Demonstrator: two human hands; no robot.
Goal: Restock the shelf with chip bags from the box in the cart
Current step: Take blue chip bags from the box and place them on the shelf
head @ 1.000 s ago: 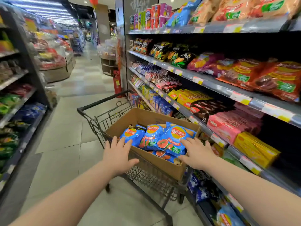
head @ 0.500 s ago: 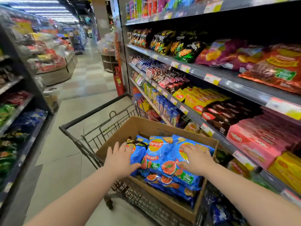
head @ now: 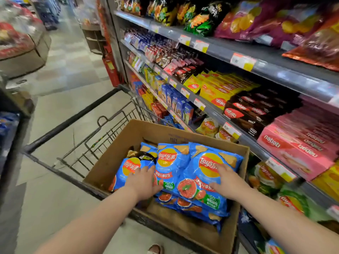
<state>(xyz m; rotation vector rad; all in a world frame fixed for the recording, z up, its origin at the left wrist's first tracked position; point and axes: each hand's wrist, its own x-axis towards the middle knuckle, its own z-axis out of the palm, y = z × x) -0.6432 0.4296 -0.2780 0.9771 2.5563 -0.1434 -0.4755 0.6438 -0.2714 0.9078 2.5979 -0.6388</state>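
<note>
An open cardboard box [head: 117, 153] sits in a black wire cart [head: 73, 123] and holds several blue chip bags [head: 190, 173]. My left hand [head: 145, 182] lies with spread fingers on the left blue bag [head: 126, 173]. My right hand [head: 227, 180] lies flat on the large right-hand blue bag [head: 207, 162]. Neither hand has a bag lifted. The shelf [head: 256, 143] runs along the right, with green chip bags [head: 266, 178] on a low tier beside the box.
Upper tiers hold pink [head: 293, 149], brown [head: 253, 110] and yellow [head: 216, 90] snack boxes and more chip bags [head: 242, 22]. A red fire extinguisher [head: 110, 66] stands at the shelf end. The tiled aisle [head: 60, 99] opens to the left; another shelf unit [head: 9, 129] lines the left edge.
I have moved closer and look further down. Both hands went from the box's near edge forward onto the blue bags.
</note>
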